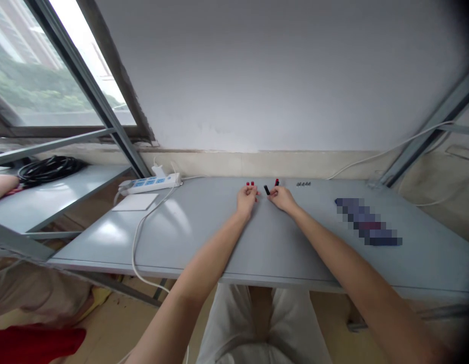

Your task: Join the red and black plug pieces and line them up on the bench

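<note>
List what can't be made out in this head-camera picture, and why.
All in the head view:
Left hand: whether it grips anything; its fingers cover part of the small red pieces.
Right hand: whether it pinches or merely touches the black piece; too small.
Dark item at right: its identity; pixelation masks it.
Small metallic pieces: their exact shape; too small.
Co-worker's arm: the rest; cut off by the left edge.

Arms [206,263] extended forward, converging; left grip [246,198] near right grip [282,197], both curled.
</note>
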The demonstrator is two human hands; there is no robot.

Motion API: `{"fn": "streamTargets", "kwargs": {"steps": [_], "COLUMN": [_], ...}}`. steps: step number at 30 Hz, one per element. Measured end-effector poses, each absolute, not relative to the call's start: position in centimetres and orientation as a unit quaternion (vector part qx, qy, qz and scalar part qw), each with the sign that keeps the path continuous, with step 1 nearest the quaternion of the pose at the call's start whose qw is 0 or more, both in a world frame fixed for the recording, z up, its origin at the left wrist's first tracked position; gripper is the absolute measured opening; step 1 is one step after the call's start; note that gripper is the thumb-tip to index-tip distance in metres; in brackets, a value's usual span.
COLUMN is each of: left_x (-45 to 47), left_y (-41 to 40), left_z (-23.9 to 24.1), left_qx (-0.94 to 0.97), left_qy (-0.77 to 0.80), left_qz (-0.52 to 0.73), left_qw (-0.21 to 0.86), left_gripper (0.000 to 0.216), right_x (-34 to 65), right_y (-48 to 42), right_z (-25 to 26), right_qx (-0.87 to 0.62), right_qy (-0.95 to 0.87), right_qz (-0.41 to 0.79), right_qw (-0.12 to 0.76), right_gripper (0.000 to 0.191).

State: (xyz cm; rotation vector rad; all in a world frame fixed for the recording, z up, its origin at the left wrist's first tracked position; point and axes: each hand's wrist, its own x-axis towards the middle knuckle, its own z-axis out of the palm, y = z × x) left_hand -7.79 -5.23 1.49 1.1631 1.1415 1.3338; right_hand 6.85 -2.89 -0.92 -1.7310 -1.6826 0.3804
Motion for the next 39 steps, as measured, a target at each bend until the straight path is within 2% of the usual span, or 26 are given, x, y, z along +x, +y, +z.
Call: {"fn": "streamTargets", "kwargs": {"steps": [4,9,29,34,39], "left_x": [-8.7,-9.3,-9.4,-8.9,-6.9], "left_y": [-4.6,-4.2,-4.2,-4.3,-4.7], "left_z": [1.6,1.5,1.6,1.4,0.9], "left_qx": [0.411,0.366,0.36,0.433,0.64], "left_qy": [0.499,0.507,0.509,0.521,0.509], "left_qz": [0.575,0.576,0.574,0.557,0.443], "left_qw": [0.501,0.527,0.531,0.481,0.368], "left_gripper": [0.014,0.012,0.011,0.014,0.009], "right_x": [5.6,4.1,3.0,4.9,8.7], "right_y": [-0.9,0.4,0.5,-1.4,-4.6], "right_z": [-1.3,-1.7,-1.3,-1.1,-0.8], "right_qx": [-0.668,-0.69,-0.707,-0.669,-0.655], "right_qy": [-0.619,-0.607,-0.633,-0.687,-0.7], "right_qz": [0.189,0.166,0.11,0.027,-0.03], "right_qw": [0.367,0.357,0.297,0.284,0.283], "right_gripper": [0.005,0.006,0.017,0.013,0.013]}}
